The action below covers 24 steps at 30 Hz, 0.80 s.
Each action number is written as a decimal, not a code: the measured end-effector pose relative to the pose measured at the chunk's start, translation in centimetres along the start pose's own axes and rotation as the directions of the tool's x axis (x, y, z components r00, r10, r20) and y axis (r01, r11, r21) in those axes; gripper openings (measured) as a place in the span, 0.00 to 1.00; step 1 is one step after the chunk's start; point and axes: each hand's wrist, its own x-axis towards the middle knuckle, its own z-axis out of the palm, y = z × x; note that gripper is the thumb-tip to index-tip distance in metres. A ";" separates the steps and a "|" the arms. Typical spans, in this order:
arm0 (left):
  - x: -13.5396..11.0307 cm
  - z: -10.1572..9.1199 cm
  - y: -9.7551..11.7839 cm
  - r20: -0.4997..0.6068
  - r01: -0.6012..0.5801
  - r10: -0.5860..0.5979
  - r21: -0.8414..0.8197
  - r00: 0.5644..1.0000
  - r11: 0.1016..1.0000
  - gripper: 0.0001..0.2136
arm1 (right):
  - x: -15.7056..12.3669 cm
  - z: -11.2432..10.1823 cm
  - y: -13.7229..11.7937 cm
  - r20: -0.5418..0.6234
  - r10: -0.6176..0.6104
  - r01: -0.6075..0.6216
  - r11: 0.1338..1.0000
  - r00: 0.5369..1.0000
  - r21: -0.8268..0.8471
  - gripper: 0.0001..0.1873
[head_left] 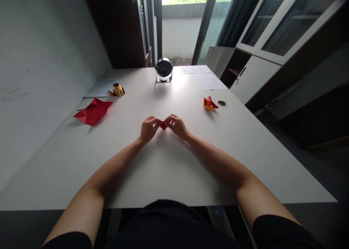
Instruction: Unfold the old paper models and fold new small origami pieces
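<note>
Between my two hands is a small piece of folded red paper (pixel 163 126), pointed toward me and held just at or above the white table (pixel 160 169); I cannot tell whether it touches. My left hand (pixel 149 127) pinches its left side with thumb and fingers. The right side is gripped the same way by my right hand (pixel 176 126). Fingers cover much of the paper, so its full shape is hidden. Off to the left lies a larger creased sheet of red paper (pixel 94 111). Orange and red folded paper boats (pixel 209 103) rest to the right.
A yellow toy vehicle (pixel 118 90) stands at the back left beside white papers (pixel 99 88). A round black device on a silver stand (pixel 164 70) is at the far edge. More paper sheets (pixel 208 80) lie back right, near a round cable hole (pixel 221 103). A wall borders the left.
</note>
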 end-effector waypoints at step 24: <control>1.2 0.4 -4.4 -0.150 0.337 -0.513 -0.594 0.845 0.731 0.16 | 0.1 -0.4 1.3 -0.044 0.072 -0.072 0.997 0.996 0.000 0.04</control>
